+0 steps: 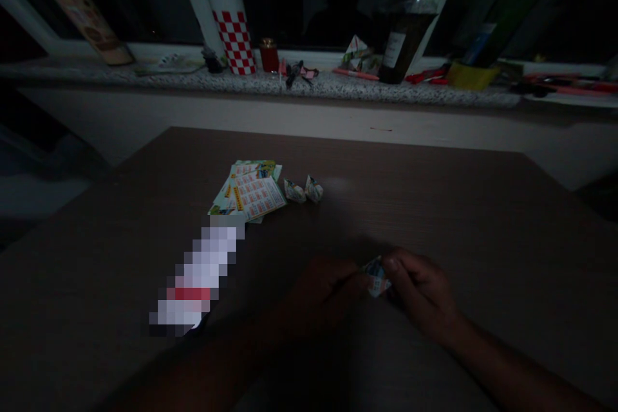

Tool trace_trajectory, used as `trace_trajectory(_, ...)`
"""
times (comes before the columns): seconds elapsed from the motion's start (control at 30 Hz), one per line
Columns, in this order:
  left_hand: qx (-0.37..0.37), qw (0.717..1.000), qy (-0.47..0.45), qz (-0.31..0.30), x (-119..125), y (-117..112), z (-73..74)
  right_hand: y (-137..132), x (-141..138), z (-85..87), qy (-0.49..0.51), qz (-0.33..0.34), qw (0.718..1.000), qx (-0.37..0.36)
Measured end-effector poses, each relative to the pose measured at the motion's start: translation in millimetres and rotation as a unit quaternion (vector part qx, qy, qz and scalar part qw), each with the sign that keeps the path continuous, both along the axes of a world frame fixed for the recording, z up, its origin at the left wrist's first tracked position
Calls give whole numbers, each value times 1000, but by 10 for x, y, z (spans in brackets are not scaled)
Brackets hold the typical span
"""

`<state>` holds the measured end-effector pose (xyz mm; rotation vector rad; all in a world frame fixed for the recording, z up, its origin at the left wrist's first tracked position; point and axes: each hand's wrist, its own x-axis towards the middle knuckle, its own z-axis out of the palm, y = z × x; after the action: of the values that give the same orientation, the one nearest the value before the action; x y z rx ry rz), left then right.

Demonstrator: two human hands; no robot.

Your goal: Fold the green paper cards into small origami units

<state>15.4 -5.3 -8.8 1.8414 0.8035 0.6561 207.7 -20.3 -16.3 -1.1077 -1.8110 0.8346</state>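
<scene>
A small folded piece of printed paper (376, 277) is pinched between both my hands low over the dark wooden table (434, 206). My left hand (323, 293) grips its left side with closed fingers. My right hand (420, 293) grips its right side, thumb on top. Farther back lie two small folded paper shapes (304, 190) side by side, and beside them a loose stack of printed paper sheets (251, 193). The room is very dim.
A blurred oblong object (197, 280) lies left of my hands. Behind the table runs a stone windowsill (290, 82) with a red-and-white checked bottle (232, 19), a small red jar (269, 55), two dark glass bottles (410, 26), a yellow tape roll (470, 75) and pens.
</scene>
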Motion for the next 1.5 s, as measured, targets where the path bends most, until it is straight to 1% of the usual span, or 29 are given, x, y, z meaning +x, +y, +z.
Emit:
trace_trajectory(0.07,-15,1000,-8,3,-7,0,10,18,11,-25,15,19,999,-30)
trace_trajectory(0.2,-72,997,-27,3,-19,2,23,29,1,-23,8,70,997,-20)
trace_trajectory(0.27,-102,994,-40,1,-17,2,11,17,-10,4,-8,74,997,-16)
trace_trajectory(0.33,-111,993,-50,6,-6,2,-7,-1,-17,28,-13,68,997,-17)
trace_trajectory(0.4,-101,993,-49,20,12,1,-18,-17,-17,30,0,58,998,-20)
trace_trajectory(0.5,-62,996,-39,51,33,0,-16,-20,-7,-15,33,51,997,-36)
trace_trajectory(0.6,-30,997,-40,64,24,2,-6,0,10,-64,49,66,995,-62)
trace_trajectory(0.67,-21,998,-38,54,4,9,-1,15,20,-68,36,94,993,-56)
trace_trajectory(0.73,-17,999,-29,31,-16,19,3,25,25,-50,19,112,993,-30)
trace_trajectory(0.83,-4,1000,-12,-16,-29,32,6,32,21,-16,5,103,995,-4)
trace_trajectory(0.9,18,999,-5,-32,-24,32,2,33,16,-6,-3,91,996,-2)
trace_trajectory(1.07,54,998,-3,-27,-3,17,-21,37,13,-19,-12,95,995,2)
trace_trajectory(1.23,72,997,-6,-40,-5,14,-30,60,9,-41,-12,149,988,-30)
trace_trajectory(1.33,81,995,-14,-52,-2,13,-65,69,-2,-41,-19,167,986,-14)
trace_trajectory(1.5,98,993,-44,-51,21,7,-136,58,-23,-27,-14,168,985,29)
